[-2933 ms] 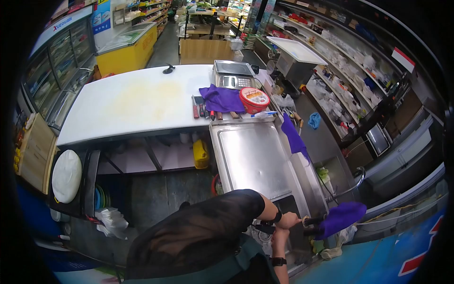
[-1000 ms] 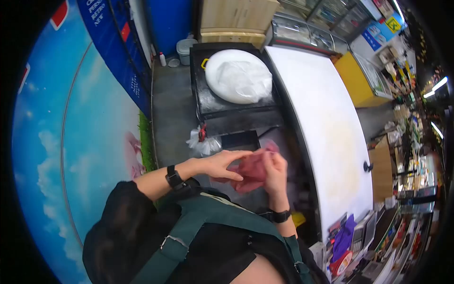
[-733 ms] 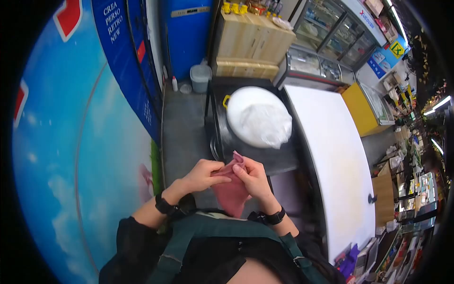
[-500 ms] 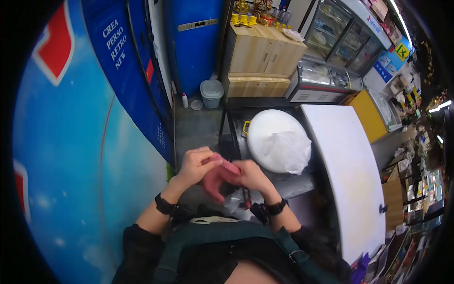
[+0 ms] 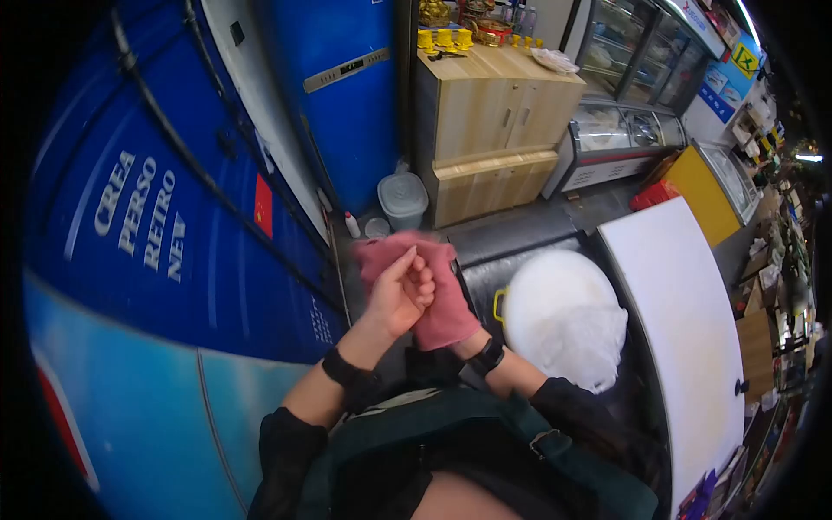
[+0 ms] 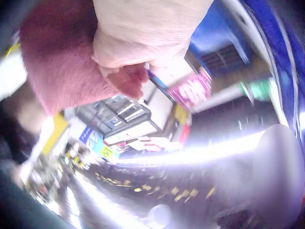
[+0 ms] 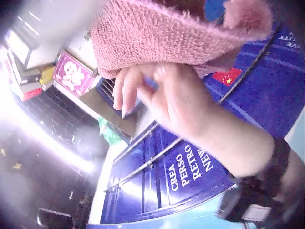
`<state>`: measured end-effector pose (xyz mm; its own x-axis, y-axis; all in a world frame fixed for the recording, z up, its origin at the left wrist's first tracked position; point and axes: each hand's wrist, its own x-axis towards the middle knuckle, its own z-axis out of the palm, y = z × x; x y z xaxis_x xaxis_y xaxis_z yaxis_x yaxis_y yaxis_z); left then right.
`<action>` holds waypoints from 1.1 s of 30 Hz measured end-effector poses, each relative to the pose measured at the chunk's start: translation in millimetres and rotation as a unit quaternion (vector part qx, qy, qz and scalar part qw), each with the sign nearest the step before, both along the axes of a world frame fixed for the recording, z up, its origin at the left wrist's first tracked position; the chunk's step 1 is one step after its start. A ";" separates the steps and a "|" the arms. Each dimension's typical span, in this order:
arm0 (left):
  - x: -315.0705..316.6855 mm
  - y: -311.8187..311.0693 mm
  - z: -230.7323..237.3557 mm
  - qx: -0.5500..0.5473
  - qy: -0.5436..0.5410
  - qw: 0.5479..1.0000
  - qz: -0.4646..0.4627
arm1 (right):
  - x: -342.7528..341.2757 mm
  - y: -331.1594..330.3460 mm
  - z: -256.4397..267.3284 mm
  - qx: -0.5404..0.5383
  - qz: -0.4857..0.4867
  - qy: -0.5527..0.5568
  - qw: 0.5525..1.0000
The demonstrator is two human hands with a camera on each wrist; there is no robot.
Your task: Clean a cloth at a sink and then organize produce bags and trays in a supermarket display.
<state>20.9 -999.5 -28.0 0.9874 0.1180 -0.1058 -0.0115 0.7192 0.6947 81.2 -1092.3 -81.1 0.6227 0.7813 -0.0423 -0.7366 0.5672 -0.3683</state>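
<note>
Pink cloth opened out from bunched, now covers right hand; can't tell its grip. Left hand loosely curled before cloth, pinch unclear. White disc right of cloth, bucket beyond.

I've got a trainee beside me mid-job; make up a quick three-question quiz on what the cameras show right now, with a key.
1. Multiple choice: in the head view, what is directly behind the left hand?
A) a wooden cabinet
B) the pink cloth
C) a yellow freezer

2. True or false: the crumpled plastic bag lies on the round white disc.

3. Fill in: the lettering on the blue panel reads CREA, PERSO, RETRO, ____.

Key:
1. B
2. True
3. NEW
</note>
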 end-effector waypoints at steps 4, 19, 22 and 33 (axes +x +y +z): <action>95.3 42.1 14.3 -0.073 0.131 0.986 0.070 | 73.1 49.0 45.2 -0.086 0.050 -0.143 0.985; 406.5 120.2 -2.9 0.345 -0.221 0.909 0.080 | 339.5 139.0 71.1 -0.257 -0.355 -0.339 0.833; 472.0 135.3 -7.0 0.561 -0.317 0.763 0.045 | 400.8 143.2 50.4 -0.181 -0.395 -0.240 0.868; 617.7 93.4 -3.4 0.733 -0.511 0.432 -0.121 | 497.3 114.0 58.9 -0.653 -0.505 -0.334 0.456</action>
<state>638.6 -906.1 -31.4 0.4318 -0.8021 0.4125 -0.8991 -0.4190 0.1265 578.6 -978.3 -22.2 0.8515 -0.3375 0.4013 0.1801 -0.5306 -0.8283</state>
